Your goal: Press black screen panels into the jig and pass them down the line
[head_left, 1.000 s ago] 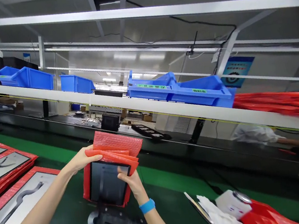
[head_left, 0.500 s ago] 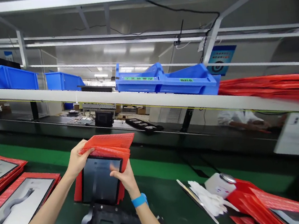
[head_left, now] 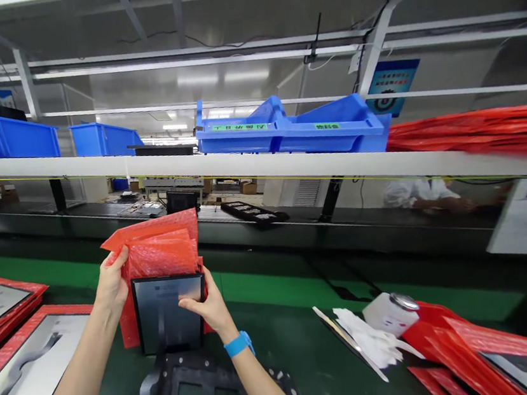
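My left hand [head_left: 113, 283] pinches the left edge of a red bubble-wrap bag [head_left: 162, 251], whose upper part is folded and raised. In front of the bag stands a dark flat screen panel [head_left: 170, 315], tilted up, with red wrap showing behind it. Round the panel's right edge my right hand [head_left: 209, 303] is closed, thumb on its face and fingers hidden behind; a blue band [head_left: 238, 343] circles that wrist. Below the panel a black frame-like fixture [head_left: 195, 385] lies on the bench, meeting or overlapping the panel's lower edge; I cannot tell which.
Panels on red wrap [head_left: 38, 363] lie at the left. To the right are a white bottle with a metal top [head_left: 391, 315], white wipes [head_left: 370, 338] and more red bags [head_left: 474, 351]. Blue bins [head_left: 237, 136] line the shelf [head_left: 259, 164] above. Someone's white sleeve [head_left: 411, 192] shows behind.
Both hands have shifted left with the bag and panel. The bag's upper part is lifted higher and spread more upright, and the panel now faces me more squarely.
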